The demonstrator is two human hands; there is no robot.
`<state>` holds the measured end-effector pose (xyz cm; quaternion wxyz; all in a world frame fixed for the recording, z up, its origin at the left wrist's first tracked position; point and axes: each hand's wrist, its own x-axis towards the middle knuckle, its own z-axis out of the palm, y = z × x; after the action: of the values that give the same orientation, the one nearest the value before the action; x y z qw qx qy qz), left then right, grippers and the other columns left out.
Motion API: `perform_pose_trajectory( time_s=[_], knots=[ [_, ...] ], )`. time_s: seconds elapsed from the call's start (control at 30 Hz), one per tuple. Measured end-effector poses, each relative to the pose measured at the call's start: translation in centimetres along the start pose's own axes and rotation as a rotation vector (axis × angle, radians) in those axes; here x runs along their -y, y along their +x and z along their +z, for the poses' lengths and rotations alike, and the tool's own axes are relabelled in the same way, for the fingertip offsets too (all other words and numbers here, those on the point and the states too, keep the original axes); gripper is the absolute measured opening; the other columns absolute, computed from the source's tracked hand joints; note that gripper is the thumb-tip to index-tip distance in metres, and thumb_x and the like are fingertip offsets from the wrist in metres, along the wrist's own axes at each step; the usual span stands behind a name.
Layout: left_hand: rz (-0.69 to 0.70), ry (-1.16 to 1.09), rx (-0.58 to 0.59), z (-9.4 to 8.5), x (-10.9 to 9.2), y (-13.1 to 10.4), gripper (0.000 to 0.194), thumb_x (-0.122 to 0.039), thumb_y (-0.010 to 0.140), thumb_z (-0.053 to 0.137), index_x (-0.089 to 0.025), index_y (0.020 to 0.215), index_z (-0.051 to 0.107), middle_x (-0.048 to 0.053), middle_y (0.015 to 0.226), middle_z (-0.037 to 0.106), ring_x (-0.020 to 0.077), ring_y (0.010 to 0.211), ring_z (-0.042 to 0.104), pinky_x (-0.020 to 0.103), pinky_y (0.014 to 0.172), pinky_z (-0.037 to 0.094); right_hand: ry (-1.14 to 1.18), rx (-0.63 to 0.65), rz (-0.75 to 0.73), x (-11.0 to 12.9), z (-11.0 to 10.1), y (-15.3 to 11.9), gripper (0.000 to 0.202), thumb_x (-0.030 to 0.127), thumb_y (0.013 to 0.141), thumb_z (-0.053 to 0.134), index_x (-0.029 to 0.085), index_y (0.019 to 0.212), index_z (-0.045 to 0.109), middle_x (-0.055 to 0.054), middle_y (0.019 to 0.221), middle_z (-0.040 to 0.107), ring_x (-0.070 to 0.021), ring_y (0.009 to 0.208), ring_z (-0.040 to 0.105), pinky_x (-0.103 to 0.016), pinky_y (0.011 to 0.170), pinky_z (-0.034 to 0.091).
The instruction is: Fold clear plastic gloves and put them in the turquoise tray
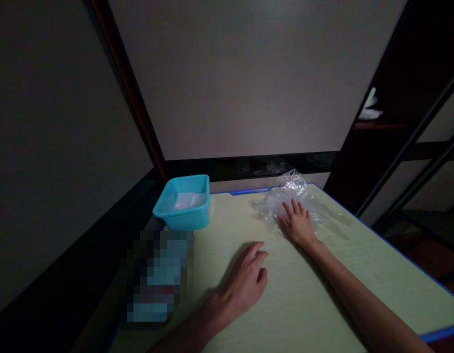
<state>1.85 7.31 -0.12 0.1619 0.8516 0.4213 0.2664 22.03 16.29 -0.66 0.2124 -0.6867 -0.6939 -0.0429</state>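
Observation:
My right hand [298,224] lies with fingers spread on a crumpled pile of clear plastic bags [292,184] at the table's far right. It presses on the bags without gripping them. My left hand [247,282] is over the middle of the table, its fingers loosely bent and apart, holding nothing. At the far left corner stands a turquoise plastic basket [186,219]. Inside its bottom lie some whitish, flat items [190,200], too dim to name.
The light green table [373,274] has a blue edge. A pixelated object [160,279] lies on its left side, its kind hidden. Pale panels with dark frames [249,83] rise behind the table and to the left. A dark shelf [381,126] holds something white at right.

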Motion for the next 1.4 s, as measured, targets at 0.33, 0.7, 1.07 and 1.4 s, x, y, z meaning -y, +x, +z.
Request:
perform_pose_trajectory(
  time_s=[0.33,0.7,1.07,1.4],
  knots=[
    [0.026,-0.027,0.011,0.1,-0.2,0.1,0.025,-0.009,0.073,0.049,-0.018,0.094,0.059,0.005,0.113,0.054,0.0174,0.106,0.048,0.030,0.095,0.039,-0.154,0.249,0.005,-0.7,0.3,-1.0,0.051,0.045,0.090,0.024,0.018,0.133,0.030,-0.013,0.140,0.026,-0.0309,0.127,0.023,-0.063,0.093,0.020],
    [-0.010,-0.153,-0.026,0.3,0.2,0.5,0.026,-0.004,0.067,0.050,-0.017,0.088,0.060,0.005,0.102,0.059,0.0166,0.098,0.053,0.029,0.089,0.042,0.110,0.138,-0.073,0.2,-0.1,-0.7,0.051,0.036,0.089,0.028,0.011,0.133,0.029,-0.014,0.138,0.029,-0.0258,0.128,0.024,-0.055,0.100,0.016],
    [-0.046,-0.225,-0.053,0.5,0.5,0.6,0.026,0.000,0.066,0.049,-0.018,0.083,0.059,0.004,0.101,0.058,0.0156,0.098,0.052,0.029,0.090,0.040,0.216,0.106,0.042,-0.5,0.6,-0.5,0.051,0.029,0.082,0.045,0.003,0.126,0.040,-0.022,0.134,0.033,-0.0313,0.126,0.027,-0.050,0.101,0.018],
    [-0.076,-0.304,-0.060,0.7,0.8,0.8,0.025,0.000,0.065,0.049,-0.019,0.078,0.058,0.004,0.099,0.059,0.0174,0.096,0.053,0.031,0.088,0.040,0.618,-0.136,0.090,-1.2,-0.6,1.5,0.049,0.044,0.087,0.028,0.012,0.105,0.059,-0.012,0.115,0.057,-0.0261,0.109,0.050,-0.040,0.093,0.035]
  ],
)
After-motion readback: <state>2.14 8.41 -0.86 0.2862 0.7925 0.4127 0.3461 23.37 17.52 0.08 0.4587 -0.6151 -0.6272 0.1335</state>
